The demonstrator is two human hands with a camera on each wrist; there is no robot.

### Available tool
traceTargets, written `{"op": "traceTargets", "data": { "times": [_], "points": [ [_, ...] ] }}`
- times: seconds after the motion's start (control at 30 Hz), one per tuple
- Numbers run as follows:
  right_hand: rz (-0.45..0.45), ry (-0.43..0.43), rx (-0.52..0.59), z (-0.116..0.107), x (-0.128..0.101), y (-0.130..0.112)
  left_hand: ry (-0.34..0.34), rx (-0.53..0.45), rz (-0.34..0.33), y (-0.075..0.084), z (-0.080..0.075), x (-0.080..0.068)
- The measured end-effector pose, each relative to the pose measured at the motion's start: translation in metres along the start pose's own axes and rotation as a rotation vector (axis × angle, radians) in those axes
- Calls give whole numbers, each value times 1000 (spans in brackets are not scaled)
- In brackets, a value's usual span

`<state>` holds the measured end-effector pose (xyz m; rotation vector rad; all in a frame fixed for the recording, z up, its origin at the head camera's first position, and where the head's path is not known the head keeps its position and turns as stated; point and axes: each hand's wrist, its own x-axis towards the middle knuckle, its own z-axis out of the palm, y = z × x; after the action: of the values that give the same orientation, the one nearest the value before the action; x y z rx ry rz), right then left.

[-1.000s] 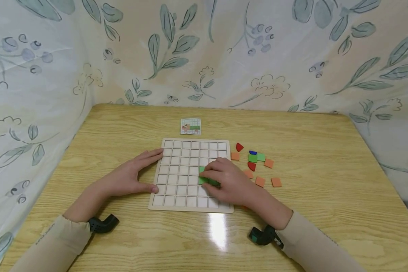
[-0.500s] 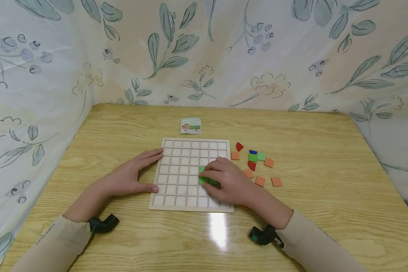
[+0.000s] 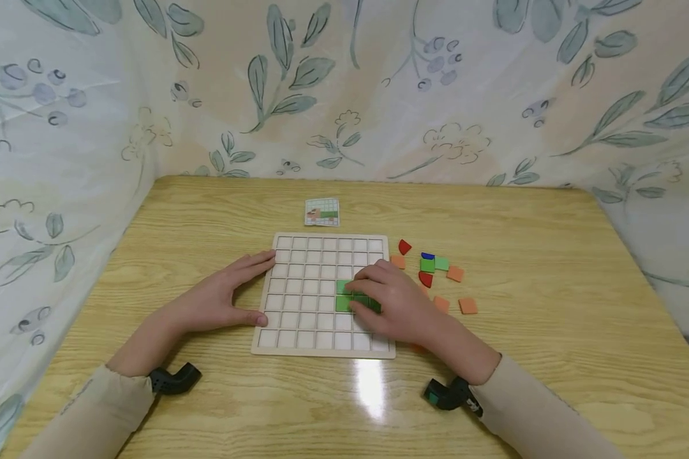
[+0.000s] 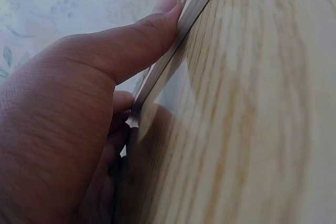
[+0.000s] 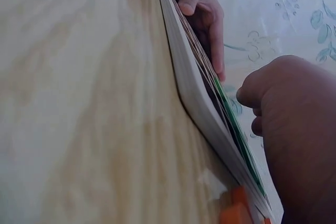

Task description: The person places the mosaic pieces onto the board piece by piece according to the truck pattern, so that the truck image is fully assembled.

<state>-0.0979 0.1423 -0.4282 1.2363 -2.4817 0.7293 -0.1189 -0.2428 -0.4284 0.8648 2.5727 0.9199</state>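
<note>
Two bare hands, the left hand (image 3: 221, 298) and the right hand (image 3: 399, 306), emerge from long, close-fitting beige fabric sleeves (image 3: 528, 414). A small black plastic camera mount (image 3: 175, 379) sits at each wrist; the right one shows a teal patch.

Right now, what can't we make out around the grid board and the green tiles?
- Green tiles, head view: how many lie under the right hand; it covers them.
- Pattern card, head view: too small to read.
- Orange piece, head view: mostly hidden by the right wrist.
- Grid board, right wrist view: seen edge-on, cells not visible.
- Left hand, left wrist view: fingers beyond the thumb hidden behind the board edge.
</note>
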Motion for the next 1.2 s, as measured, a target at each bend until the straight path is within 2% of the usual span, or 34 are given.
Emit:
{"op": "traceTargets", "data": {
  "times": [0.27, 0.53, 0.77, 1.03, 1.2],
  "points": [
    [41, 51, -13, -9, -6, 11, -11, -4, -24, 1, -2, -2],
    [107, 72, -20, -19, -11, 22, -4, -10, -18, 1, 0, -3],
    [128, 117, -27, -21, -17, 30, -5, -3, -16, 3, -1, -3],
    [111, 175, -38, -27, -29, 43, 6, -4, -6, -1, 3, -1],
    [156, 174, -70, -35, -38, 49, 11, -1, -4, -2, 3, -2]
  ]
}}
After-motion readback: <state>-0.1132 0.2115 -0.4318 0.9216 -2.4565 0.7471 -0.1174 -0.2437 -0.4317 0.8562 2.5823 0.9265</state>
